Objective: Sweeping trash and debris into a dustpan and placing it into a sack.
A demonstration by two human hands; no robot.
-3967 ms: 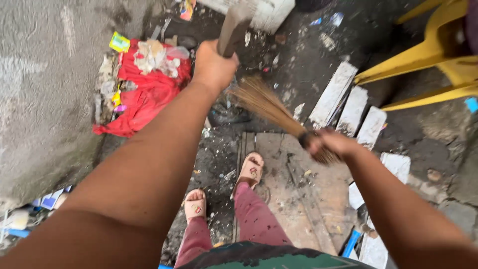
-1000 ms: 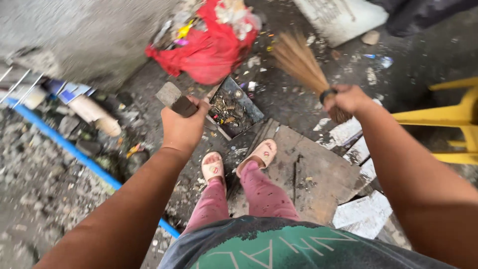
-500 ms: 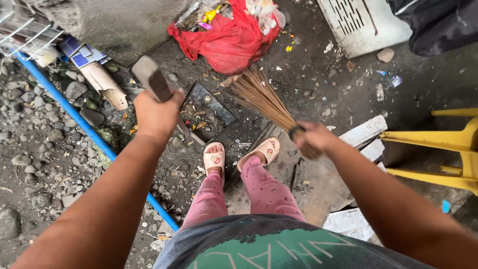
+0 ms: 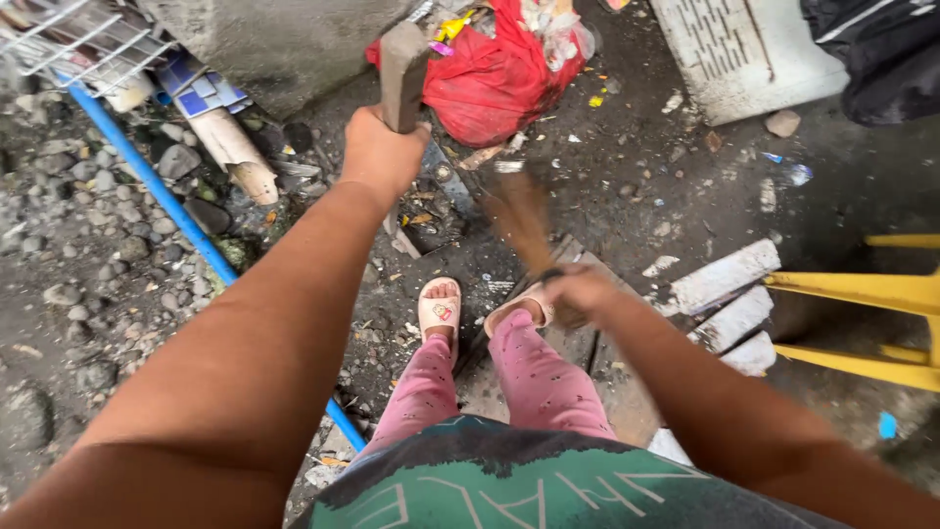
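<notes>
Broom (image 4: 517, 217): blurred, your right hand (image 4: 578, 292) wrapped tight round its bound end, the bristles fanning up toward the dustpan.
Dustpan (image 4: 439, 201): dark tray on the ground just past your left sandal, scraps lying in it.
Handle (image 4: 402, 74): grey-brown stick rising from the dustpan, your left hand (image 4: 384, 152) clenched round it, arm stretched out.
Sandals (image 4: 440, 308): pale pink; the left one sits on dirt, the right one is partly hidden behind your right hand.
Board (image 4: 587, 364): worn wood under your right foot.
Red bag (image 4: 499, 73): stuffed with rubbish, just beyond the dustpan, against the concrete wall (image 4: 284, 44).
Blue pipe (image 4: 162, 191): runs slantwise across the stones on your left.
Yellow chair (image 4: 867, 294): legs only, at the right edge.
</notes>
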